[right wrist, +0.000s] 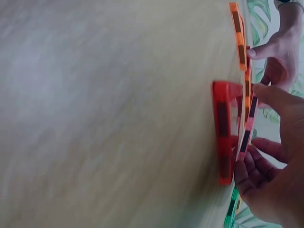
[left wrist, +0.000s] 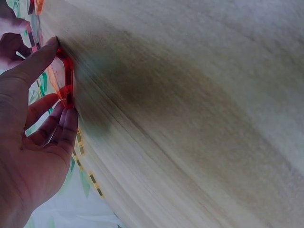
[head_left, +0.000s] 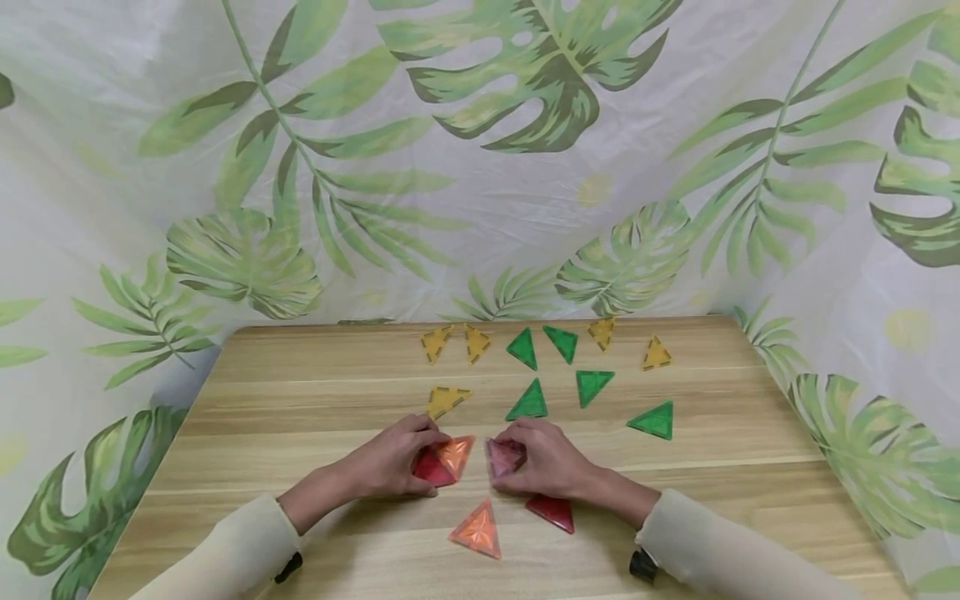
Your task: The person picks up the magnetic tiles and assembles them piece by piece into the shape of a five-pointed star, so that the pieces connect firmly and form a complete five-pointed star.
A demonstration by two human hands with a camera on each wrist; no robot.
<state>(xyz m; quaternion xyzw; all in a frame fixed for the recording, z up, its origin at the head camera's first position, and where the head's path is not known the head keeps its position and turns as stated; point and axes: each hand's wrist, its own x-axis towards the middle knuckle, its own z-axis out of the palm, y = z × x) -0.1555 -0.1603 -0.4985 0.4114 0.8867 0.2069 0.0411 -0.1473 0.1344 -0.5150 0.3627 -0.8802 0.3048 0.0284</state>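
Note:
My left hand (head_left: 393,460) grips a red triangular magnetic tile (head_left: 431,469) between thumb and fingers; an orange triangular tile (head_left: 457,452) lies edge to edge with it under the fingertips. In the left wrist view the red tile's thick edge (left wrist: 69,78) shows between thumb and fingertips. Just to the right, my right hand (head_left: 553,461) pinches a pink triangular tile (head_left: 502,458), tilted, its edge (right wrist: 245,141) visible in the right wrist view. A second red tile (head_left: 553,512) lies partly below the right hand. Nearer the front is another orange tile (head_left: 477,531).
Several green triangular tiles (head_left: 595,386) and several yellow ones (head_left: 447,401) are spread over the back of the wooden table (head_left: 285,400). A leaf-patterned cloth (head_left: 495,208) hangs behind and along the sides. The table's back edge runs close behind the farthest tiles.

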